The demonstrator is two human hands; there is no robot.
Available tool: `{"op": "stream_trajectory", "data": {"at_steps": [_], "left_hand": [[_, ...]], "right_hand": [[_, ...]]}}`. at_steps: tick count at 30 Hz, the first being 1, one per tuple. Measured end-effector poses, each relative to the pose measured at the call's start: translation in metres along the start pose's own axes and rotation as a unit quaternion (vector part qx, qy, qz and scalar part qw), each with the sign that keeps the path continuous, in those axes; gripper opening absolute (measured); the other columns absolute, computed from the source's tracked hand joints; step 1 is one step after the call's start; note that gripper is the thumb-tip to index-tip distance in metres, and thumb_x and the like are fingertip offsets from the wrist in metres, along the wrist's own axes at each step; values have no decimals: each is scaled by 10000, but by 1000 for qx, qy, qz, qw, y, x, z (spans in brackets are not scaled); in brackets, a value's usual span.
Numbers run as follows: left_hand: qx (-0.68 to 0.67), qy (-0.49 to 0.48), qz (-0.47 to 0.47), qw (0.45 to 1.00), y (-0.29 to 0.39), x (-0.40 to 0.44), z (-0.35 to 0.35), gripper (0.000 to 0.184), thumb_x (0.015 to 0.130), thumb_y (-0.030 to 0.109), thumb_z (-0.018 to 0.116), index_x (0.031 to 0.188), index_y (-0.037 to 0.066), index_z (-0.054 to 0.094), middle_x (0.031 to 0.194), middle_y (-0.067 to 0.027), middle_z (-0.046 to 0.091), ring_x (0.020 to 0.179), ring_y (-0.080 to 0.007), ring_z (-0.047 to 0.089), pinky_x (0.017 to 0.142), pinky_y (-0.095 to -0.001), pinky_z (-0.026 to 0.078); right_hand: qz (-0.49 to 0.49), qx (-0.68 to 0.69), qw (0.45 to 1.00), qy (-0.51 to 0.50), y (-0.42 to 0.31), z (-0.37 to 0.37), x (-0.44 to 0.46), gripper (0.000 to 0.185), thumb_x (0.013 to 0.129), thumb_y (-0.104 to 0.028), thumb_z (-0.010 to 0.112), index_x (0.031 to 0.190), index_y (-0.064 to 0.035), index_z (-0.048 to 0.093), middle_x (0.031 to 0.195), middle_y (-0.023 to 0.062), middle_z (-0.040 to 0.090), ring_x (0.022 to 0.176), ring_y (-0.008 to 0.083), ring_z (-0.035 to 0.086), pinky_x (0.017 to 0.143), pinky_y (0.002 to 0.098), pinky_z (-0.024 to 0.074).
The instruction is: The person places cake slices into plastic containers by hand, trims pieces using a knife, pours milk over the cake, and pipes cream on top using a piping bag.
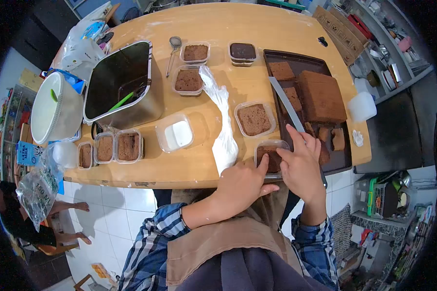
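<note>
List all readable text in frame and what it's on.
"ULTRA MILK": blue carton, left.
"150 ML": clear plastic bag, left; middle digit uncertain.
Too small or blurred to read: print on the white plastic bag, upper left, and the cardboard box, upper right.

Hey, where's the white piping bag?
In the head view, the white piping bag lies near the centre of the table, just beyond the left hand, with a cake-filled tub on its right.

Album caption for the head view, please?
Left hand and right hand at a tub of cake, beside a tray.
</note>
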State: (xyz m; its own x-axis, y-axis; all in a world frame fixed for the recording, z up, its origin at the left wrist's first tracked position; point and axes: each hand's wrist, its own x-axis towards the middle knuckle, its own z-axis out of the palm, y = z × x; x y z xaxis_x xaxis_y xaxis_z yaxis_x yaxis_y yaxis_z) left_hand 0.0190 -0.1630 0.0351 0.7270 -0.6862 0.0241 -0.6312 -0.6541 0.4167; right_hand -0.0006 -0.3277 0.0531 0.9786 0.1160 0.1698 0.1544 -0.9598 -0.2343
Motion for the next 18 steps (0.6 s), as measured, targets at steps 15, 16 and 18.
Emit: {"op": "stream_trajectory", "data": {"at_steps": [15, 16, 18], "left_hand": [[-8, 9, 6, 1000, -1, -1, 2, 704, 731, 545, 576, 1169, 1, 494, 715, -165, 585, 616, -310, 612, 511, -379, 488], [-9, 15, 6, 1000, -1, -1, 3, 705, 731, 545, 576, 1171, 0, 491, 720, -167, 585, 618, -311, 613, 512, -379, 489], [5, 35, 13, 999, 0, -1, 4, 703, 713, 545, 587, 1155, 4, 509, 697, -146, 581, 605, -283, 607, 502, -357, 482]], "right_hand": [[-9, 17, 1000, -13, 2, -1, -1, 268, 676, -90, 595, 933, -58, 663, 1306, 143, 392, 1146, 343, 352, 970, 552, 248], [-13, 24, 1000, -15, 0, -2, 0, 273, 679, -89, 592, 941, -64, 664, 1308, 143, 391, 1147, 343, 351, 969, 554, 249], [-13, 26, 999, -24, 0, 0, -1, 284, 684, -89, 586, 956, -75, 666, 1311, 142, 390, 1148, 342, 350, 963, 553, 254]]}}
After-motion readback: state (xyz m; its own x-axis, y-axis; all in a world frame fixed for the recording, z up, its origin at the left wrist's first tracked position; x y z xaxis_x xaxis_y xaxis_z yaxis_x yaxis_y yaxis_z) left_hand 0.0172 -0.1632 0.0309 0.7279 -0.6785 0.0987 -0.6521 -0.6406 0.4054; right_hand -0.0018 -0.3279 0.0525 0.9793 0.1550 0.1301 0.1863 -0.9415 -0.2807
